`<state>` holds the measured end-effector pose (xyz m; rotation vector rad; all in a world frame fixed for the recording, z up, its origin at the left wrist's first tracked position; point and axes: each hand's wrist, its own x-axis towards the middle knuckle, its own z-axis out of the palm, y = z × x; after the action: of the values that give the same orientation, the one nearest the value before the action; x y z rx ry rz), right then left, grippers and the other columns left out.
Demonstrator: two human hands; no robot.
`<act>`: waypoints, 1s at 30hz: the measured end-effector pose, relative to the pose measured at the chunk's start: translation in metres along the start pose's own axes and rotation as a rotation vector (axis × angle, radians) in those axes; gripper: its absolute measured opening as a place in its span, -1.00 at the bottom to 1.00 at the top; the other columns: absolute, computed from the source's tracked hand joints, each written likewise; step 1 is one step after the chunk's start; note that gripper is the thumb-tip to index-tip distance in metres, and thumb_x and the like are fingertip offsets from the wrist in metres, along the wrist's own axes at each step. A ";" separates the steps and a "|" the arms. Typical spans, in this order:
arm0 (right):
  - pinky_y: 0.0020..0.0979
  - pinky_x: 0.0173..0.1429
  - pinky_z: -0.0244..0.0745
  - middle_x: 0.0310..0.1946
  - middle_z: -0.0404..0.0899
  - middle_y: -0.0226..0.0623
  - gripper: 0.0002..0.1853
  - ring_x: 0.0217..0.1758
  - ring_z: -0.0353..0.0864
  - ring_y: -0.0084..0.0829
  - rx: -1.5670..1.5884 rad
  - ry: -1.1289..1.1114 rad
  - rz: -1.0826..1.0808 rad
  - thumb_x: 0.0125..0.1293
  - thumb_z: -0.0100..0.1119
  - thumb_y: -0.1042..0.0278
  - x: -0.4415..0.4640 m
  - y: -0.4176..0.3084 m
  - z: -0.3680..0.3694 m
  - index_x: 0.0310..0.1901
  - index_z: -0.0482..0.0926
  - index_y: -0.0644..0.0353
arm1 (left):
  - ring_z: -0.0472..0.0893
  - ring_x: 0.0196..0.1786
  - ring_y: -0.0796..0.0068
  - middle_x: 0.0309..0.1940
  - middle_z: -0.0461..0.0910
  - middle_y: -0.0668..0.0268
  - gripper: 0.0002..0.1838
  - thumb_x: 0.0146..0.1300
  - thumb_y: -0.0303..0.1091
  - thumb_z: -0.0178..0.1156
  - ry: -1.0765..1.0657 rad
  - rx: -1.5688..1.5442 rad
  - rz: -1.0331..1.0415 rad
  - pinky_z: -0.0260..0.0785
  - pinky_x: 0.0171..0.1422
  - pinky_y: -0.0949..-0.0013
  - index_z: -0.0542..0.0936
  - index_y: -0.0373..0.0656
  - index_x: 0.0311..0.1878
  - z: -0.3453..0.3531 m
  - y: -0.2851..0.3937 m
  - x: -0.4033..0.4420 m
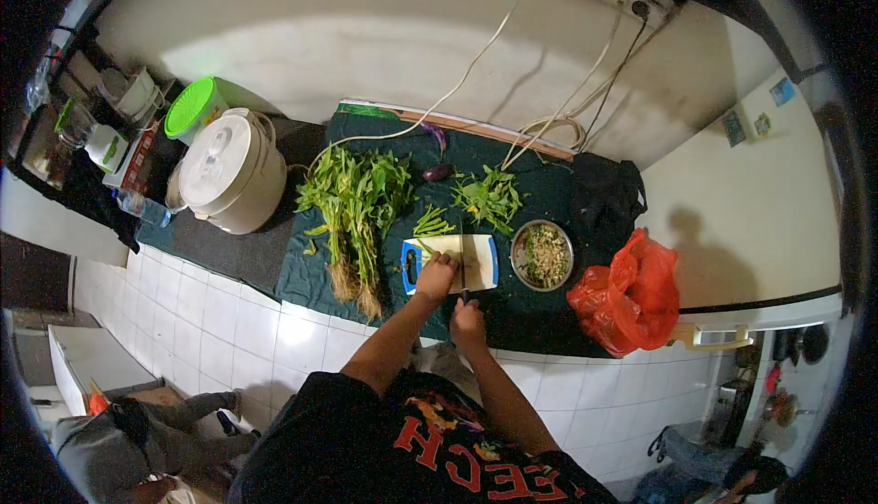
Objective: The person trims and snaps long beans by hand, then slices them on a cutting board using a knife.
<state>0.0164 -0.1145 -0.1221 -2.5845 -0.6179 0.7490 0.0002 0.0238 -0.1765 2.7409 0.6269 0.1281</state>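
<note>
My right hand (467,324) is wrapped round the dark handle of a kitchen knife (463,262), its blade pointing away from me over the cutting board. Closed fingers of my left hand (437,275) press green vegetable stems on the board, just left of the blade; the fingertips are partly hidden. The cutting board (485,262) is pale with a blue edge and a handle slot on its left. Behind it lie more cut green stems (433,222) and a small heap of picked leaves (489,198). Right of the board stands a metal bowl (571,271) of chopped pale and green pieces.
Rooted leafy greens (358,198) lie left on the dark green cloth (302,271). An eggplant (439,173) lies behind. A white rice cooker (229,175) stands left; a red plastic bag (626,294) and black bag (608,195) sit right. Other people are below on both sides.
</note>
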 end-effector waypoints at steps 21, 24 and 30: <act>0.06 -0.19 0.54 -0.40 0.59 0.29 -0.54 -0.30 0.62 0.26 -0.059 0.044 -0.090 0.49 -0.14 0.09 -0.010 -0.003 -0.034 -0.24 0.46 0.45 | 0.55 -0.11 -0.05 -0.30 0.56 -0.07 -0.75 0.19 -0.49 0.01 0.025 -0.353 -0.242 0.46 0.00 0.12 0.30 -0.26 -0.06 -0.016 0.024 0.000; 0.05 -0.20 0.55 -0.40 0.59 0.29 -0.56 -0.30 0.64 0.23 -0.056 0.044 -0.119 0.48 -0.13 0.09 -0.012 0.013 -0.021 -0.19 0.42 0.46 | 0.54 -0.12 -0.04 -0.30 0.56 -0.07 -0.75 0.19 -0.50 0.01 0.136 -0.255 -0.052 0.45 0.01 0.12 0.31 -0.28 -0.06 -0.001 0.016 -0.001; 0.04 -0.23 0.57 -0.39 0.61 0.24 -0.60 -0.31 0.65 0.19 -0.014 0.078 -0.071 0.47 -0.08 0.13 0.015 0.006 -0.016 -0.15 0.40 0.44 | 0.56 -0.11 0.06 -0.33 0.56 0.03 -0.77 0.16 -0.48 0.05 0.133 -0.223 -0.040 0.45 0.02 0.20 0.34 -0.28 -0.11 -0.015 0.023 -0.004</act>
<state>0.0383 -0.1158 -0.1183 -2.5762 -0.6896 0.6197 0.0031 0.0070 -0.1546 2.5180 0.6599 0.3515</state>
